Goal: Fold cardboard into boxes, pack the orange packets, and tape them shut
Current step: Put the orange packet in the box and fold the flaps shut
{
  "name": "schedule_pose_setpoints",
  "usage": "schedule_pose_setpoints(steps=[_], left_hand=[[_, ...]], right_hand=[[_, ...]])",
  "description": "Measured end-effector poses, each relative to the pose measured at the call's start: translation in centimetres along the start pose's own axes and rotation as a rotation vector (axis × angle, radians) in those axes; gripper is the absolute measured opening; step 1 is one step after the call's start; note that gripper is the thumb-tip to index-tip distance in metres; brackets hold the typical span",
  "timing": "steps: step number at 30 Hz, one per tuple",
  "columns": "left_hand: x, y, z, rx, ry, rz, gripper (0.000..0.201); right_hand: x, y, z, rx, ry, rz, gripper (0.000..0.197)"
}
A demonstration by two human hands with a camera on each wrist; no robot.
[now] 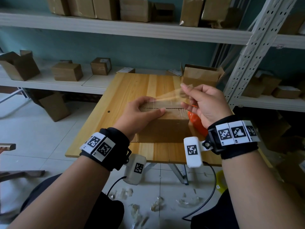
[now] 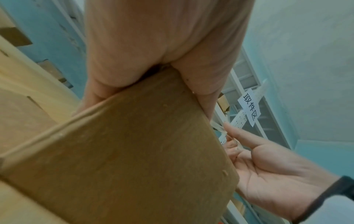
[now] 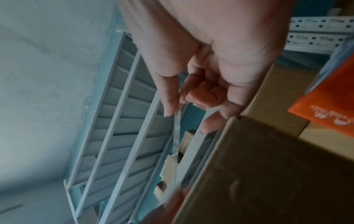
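A closed cardboard box (image 1: 165,128) stands in the middle of the wooden table (image 1: 132,86). My left hand (image 1: 153,104) arches over its top, fingers at the far edge and thumb along the seam, holding it and one end of a clear tape strip (image 1: 168,96). The strip stretches up and right to my right hand (image 1: 184,95), which pinches its other end just above the box's right side. An orange packet (image 1: 195,120) lies against the box's right wall. In the right wrist view the tape strip (image 3: 176,136) hangs from the fingers beside the box (image 3: 268,174) and the orange packet (image 3: 329,98).
An open cardboard box (image 1: 201,76) stands at the table's back right corner. White shelves (image 1: 99,25) behind hold several more boxes, and a perforated metal rack post (image 1: 257,47) rises at the right. Tape scraps (image 1: 156,204) and a yellow roll (image 1: 221,180) lie on the floor.
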State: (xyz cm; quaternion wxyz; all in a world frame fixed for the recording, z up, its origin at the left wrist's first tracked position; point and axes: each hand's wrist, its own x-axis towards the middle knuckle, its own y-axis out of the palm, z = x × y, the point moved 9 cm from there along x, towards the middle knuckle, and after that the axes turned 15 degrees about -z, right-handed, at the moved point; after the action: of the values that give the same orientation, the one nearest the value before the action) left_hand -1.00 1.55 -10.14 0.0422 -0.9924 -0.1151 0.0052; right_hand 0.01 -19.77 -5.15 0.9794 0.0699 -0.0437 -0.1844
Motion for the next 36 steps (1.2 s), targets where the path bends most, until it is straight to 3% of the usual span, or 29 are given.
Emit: schedule_pose_setpoints(steps=[5,14,18,23,31,36], left_hand=[[0.3,0.0,0.3,0.000,-0.014,-0.008,0.051],[0.6,-0.2,0.4,0.023,0.007,-0.013,0.059],[0.6,-0.2,0.4,0.023,0.031,-0.021,0.065],[0.5,-0.2,0.4,0.037,0.066,-0.040,0.088],[0.5,-0.1,1.0,-0.015,-0.041,-0.005,0.065],[0.5,-0.1,1.5,-0.052,-0.116,0.014,0.071]], right_hand=[[0.4,-1.3,0.1,-0.215,-0.099,-0.114,0.044],[-0.7,-1.0,3.8,-0.504,-0.416,-0.160,0.032],[-1.6,-0.2,4.9,-0.455,-0.401,-0.155,0.033],[-2.9,1.9,6.1,-0.293,-0.355,-0.114,0.034],[-1.9,0.8,6.5,-0.435,-0.429,-0.195,0.036],[-1.1,-0.7,5.4,-0.558,-0.372,-0.178,0.037]])
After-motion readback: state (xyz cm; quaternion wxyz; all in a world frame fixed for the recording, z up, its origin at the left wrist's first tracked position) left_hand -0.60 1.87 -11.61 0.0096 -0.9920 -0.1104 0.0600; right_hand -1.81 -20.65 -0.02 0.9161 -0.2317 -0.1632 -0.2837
